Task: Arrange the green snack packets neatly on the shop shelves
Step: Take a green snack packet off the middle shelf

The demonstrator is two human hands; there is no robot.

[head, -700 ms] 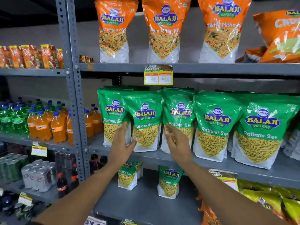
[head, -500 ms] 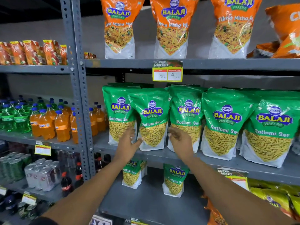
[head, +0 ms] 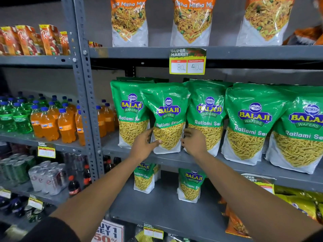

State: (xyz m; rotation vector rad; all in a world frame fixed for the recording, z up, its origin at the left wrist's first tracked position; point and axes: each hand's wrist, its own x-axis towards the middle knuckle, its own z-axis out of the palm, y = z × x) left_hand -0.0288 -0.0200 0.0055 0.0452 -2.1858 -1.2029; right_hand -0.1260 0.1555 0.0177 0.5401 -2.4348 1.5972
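Several large green Balaji "Ratlami Sev" packets stand upright in a row on the middle grey shelf [head: 174,160]. The second packet from the left [head: 167,117] stands slightly in front of its neighbours. My left hand [head: 143,145] grips its lower left edge, thumb across the front. My right hand [head: 194,142] presses against its lower right edge, fingers partly behind it and over the third packet [head: 208,116]. The first packet [head: 129,110] stands to the left, two more [head: 251,119] to the right. Two small green packets [head: 190,184] stand on the shelf below.
Orange Tikha Mitha Mix packets [head: 190,21] line the upper shelf, with a yellow price tag [head: 187,62] on its edge. A grey upright post [head: 83,84] divides the bay from drink bottles [head: 50,123], juice cartons and cans on the left. Yellow packets [head: 297,201] lie at lower right.
Both hands have closed in on the sides of the second green packet, the left thumb now on its front. The camera has moved closer and tilted down.
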